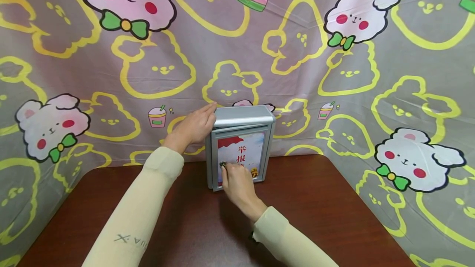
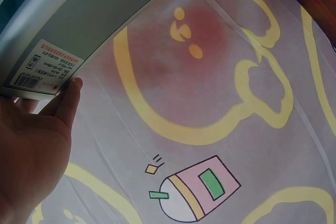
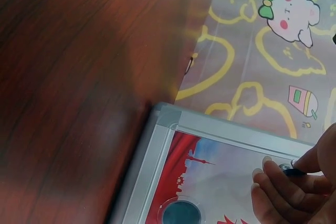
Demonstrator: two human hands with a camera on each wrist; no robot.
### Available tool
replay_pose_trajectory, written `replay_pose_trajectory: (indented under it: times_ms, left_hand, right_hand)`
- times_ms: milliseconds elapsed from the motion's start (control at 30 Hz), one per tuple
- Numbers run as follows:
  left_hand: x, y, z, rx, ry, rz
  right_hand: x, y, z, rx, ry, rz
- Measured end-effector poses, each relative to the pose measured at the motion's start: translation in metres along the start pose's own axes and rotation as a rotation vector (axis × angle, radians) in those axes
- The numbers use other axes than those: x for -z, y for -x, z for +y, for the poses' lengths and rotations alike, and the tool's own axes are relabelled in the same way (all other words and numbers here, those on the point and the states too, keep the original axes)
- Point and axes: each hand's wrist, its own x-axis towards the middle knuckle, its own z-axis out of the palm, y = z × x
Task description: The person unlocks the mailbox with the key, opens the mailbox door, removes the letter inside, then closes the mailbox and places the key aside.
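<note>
Box [image 1: 243, 145], silver-grey, stands upright, its pale front [image 1: 230, 151] bearing red characters [image 1: 242, 149].

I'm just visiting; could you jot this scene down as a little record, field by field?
Main item: upright silver-grey rectangular metal-looking box
Front: framed white-and-red poster with red characters
Left-hand grip: touches the box's upper left corner
Right-hand grip: pinches a small dark object, perhaps a key, by the poster's left side
Label: white printed paper sticker with barcode
Surface: dark reddish-brown wood-grained table
Backdrop: grey-pink cloth sheet with yellow cartoon outlines
</note>
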Motion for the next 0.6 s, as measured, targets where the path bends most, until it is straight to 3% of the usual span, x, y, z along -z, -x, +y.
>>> replay_pose_trajectory:
  times_ms: [600]
  left_hand:
    - [-0.0001, -0.0005, -0.0013, 0.009, 0.009, -0.004]
  right_hand:
    - [0.0077, 0.0044, 0.0017, 0.010, -0.047, -0.021]
